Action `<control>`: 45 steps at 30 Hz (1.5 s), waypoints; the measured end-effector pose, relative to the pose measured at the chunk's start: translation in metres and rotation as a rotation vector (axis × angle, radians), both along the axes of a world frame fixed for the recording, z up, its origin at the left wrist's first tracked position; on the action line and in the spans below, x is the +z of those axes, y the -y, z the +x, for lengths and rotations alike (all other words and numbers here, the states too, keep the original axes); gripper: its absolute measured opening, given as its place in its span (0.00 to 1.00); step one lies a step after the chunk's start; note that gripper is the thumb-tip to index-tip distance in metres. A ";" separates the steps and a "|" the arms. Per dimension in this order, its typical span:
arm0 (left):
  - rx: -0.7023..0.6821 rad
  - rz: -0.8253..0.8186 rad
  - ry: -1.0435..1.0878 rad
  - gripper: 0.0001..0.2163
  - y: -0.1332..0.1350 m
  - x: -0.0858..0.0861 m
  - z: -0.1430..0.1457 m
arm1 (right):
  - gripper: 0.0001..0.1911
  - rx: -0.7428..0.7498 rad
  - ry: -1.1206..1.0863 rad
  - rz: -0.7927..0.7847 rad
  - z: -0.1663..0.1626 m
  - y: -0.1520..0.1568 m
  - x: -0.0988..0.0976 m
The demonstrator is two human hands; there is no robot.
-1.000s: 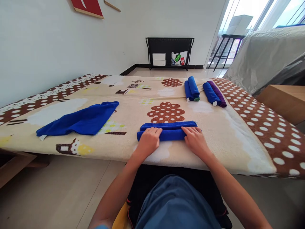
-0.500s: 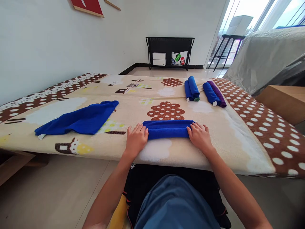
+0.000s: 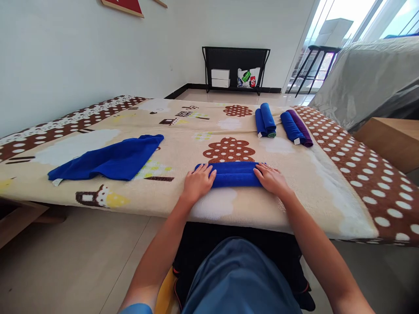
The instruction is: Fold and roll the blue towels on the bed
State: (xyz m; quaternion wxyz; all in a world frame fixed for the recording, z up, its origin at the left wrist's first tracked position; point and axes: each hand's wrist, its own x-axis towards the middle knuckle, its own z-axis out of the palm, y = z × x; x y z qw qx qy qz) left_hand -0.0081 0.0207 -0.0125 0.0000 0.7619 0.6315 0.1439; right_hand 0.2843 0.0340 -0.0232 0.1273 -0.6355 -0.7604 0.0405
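Observation:
A blue towel (image 3: 234, 175), partly rolled into a narrow strip, lies across the bed near its front edge. My left hand (image 3: 199, 181) rests on the left end of this strip, fingers stretched out flat over the cloth. On the right end lies my right hand (image 3: 272, 178), its fingers also extended on top; its thumb is pressed near the fold. Further left, a second blue towel (image 3: 109, 161) is spread loosely in a slanted shape, with a white tag at its near corner.
Toward the back right of the patterned blanket (image 3: 183, 148) sit a pair of rolled blue towels (image 3: 266, 120) and, beside them, another rolled blue towel (image 3: 291, 126) against a purple roll (image 3: 301, 127). A wooden box (image 3: 389, 139) stands past the right edge; a black rack (image 3: 236, 59) is behind the bed.
My hands have slid inward from the towel's ends, the left one more, and now lie flatter on top. The strip looks slightly flatter.

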 end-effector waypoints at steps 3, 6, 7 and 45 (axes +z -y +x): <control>-0.003 -0.002 0.026 0.22 0.000 -0.003 -0.024 | 0.27 -0.027 0.012 -0.017 0.016 -0.003 -0.005; -0.049 0.034 0.050 0.21 0.003 -0.006 -0.032 | 0.26 -0.054 0.005 0.064 0.014 0.001 -0.007; -0.053 0.078 0.052 0.20 0.006 -0.006 -0.033 | 0.26 -0.066 0.002 0.117 0.012 0.005 -0.007; -0.356 0.197 -0.136 0.25 0.042 0.013 0.049 | 0.30 0.337 0.056 0.363 -0.055 0.055 -0.004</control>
